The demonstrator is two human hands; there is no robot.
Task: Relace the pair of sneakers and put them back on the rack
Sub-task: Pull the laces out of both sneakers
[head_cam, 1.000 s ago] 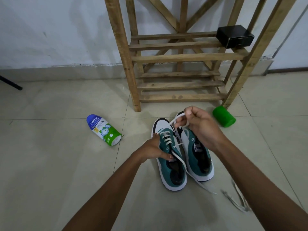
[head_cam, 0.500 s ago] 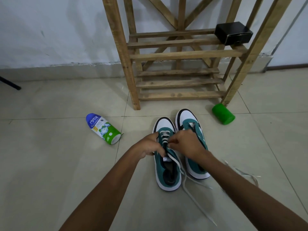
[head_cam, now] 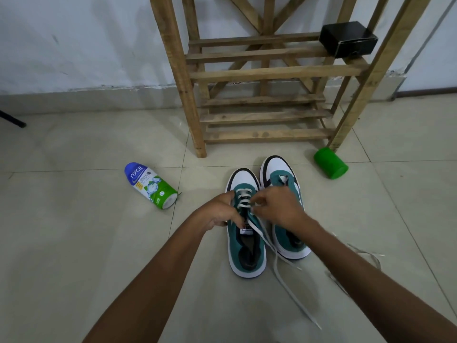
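Two teal and white sneakers stand side by side on the tiled floor, toes toward the wooden rack [head_cam: 267, 75]. The left sneaker [head_cam: 246, 248] has its white lace [head_cam: 284, 276] threaded through the lower eyelets, with the loose end trailing over the floor toward me. My left hand [head_cam: 220, 211] grips the left side of that sneaker's upper. My right hand [head_cam: 277, 206] pinches the lace at the eyelets. The right sneaker [head_cam: 286, 238] is partly hidden under my right hand. A second loose lace [head_cam: 366, 256] lies on the floor at right.
A blue, white and green powder bottle [head_cam: 150, 185] lies on the floor at left. A green cup [head_cam: 330, 163] lies on its side by the rack's right leg. A black box [head_cam: 347, 38] sits on the rack's upper shelf. White wall behind.
My right hand came down from pulling the lace up high and now pinches it at the eyelets. The camera has tilted a little, and the lace end now trails longer over the floor.
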